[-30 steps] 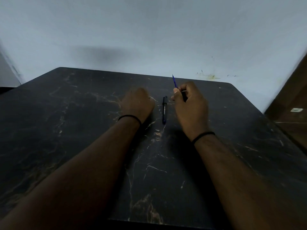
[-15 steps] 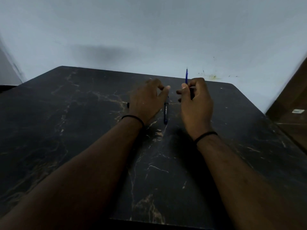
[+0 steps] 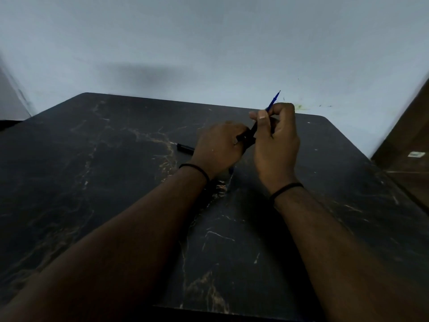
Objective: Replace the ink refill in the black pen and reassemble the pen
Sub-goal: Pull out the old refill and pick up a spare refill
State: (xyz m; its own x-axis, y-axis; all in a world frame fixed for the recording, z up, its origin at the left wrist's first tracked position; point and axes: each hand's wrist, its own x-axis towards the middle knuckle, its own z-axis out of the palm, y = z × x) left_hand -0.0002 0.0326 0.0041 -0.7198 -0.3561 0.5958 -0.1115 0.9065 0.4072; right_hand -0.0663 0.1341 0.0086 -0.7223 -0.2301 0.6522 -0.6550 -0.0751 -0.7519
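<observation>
My left hand (image 3: 217,148) is closed on the lower end of the black pen body (image 3: 247,137), which is lifted off the table and slants up to the right. My right hand (image 3: 276,140) pinches the thin blue ink refill (image 3: 273,101); its tip sticks up past my fingers towards the wall. The pen body's upper end meets my right thumb, and my fingers hide how pen and refill join. A separate short black pen part (image 3: 185,148) lies flat on the table just left of my left hand.
The black marble table (image 3: 104,182) with pale veins stands against a light wall (image 3: 209,43). A brown wooden surface (image 3: 408,135) runs along the right side. Thin black bands circle both wrists.
My left hand has taken the black pen off the table and raised it to my right hand. The refill has tilted from upright to leaning right.
</observation>
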